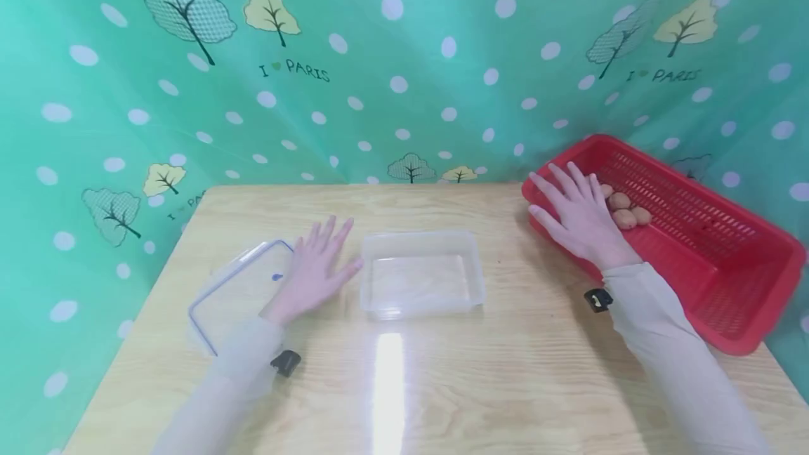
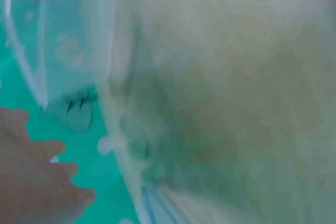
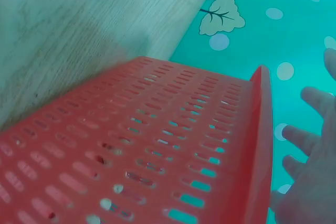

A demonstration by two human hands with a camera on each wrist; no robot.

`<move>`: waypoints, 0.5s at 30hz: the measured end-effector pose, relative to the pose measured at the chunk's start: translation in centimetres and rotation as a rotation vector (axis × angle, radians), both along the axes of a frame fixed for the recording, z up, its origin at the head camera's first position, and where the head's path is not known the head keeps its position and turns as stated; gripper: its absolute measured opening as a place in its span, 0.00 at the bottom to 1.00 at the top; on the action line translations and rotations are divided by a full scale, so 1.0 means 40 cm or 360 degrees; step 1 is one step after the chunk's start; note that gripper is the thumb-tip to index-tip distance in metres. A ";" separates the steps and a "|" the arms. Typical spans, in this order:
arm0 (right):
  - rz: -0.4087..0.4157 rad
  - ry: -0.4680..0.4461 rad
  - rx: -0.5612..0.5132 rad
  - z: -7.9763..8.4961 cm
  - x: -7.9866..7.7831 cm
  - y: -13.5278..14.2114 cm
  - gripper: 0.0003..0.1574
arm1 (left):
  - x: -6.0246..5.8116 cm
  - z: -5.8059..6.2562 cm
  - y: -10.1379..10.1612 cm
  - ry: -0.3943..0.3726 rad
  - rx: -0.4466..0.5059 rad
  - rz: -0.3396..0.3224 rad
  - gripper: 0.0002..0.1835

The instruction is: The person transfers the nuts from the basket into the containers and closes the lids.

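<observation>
At the far left of the pale wooden table (image 1: 442,385) lies a flat clear plastic lid with a blue rim (image 1: 237,293). The left hand (image 1: 312,272) rests partly on the lid's right edge, fingers straight and spread, holding nothing. Just beside it to the right stands an open rectangular clear plastic container (image 1: 421,274). Further right, the right hand (image 1: 578,216) hovers with fingers spread wide at the near end of the slotted red plastic basket (image 1: 727,265), next to three small brown nuts (image 1: 626,210) lying inside.
</observation>
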State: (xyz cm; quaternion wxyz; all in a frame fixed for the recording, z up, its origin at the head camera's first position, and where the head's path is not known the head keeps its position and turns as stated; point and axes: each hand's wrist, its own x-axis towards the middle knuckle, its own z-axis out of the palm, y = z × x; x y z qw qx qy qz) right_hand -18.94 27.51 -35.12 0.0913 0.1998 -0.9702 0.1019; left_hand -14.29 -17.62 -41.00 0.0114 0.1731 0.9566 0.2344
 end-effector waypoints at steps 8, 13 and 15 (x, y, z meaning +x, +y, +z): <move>0.0019 -0.0015 0.0029 0.025 0.004 0.008 0.44 | 0.042 -0.032 0.056 -0.0342 0.0402 -0.0274 0.51; 0.0035 -0.0021 0.0014 0.058 0.010 0.024 0.45 | 0.041 -0.049 0.071 -0.0423 0.0518 -0.0357 0.57; 0.0043 -0.0014 0.0009 0.073 0.010 0.031 0.46 | 0.039 -0.053 0.075 -0.0441 0.0534 -0.0341 0.58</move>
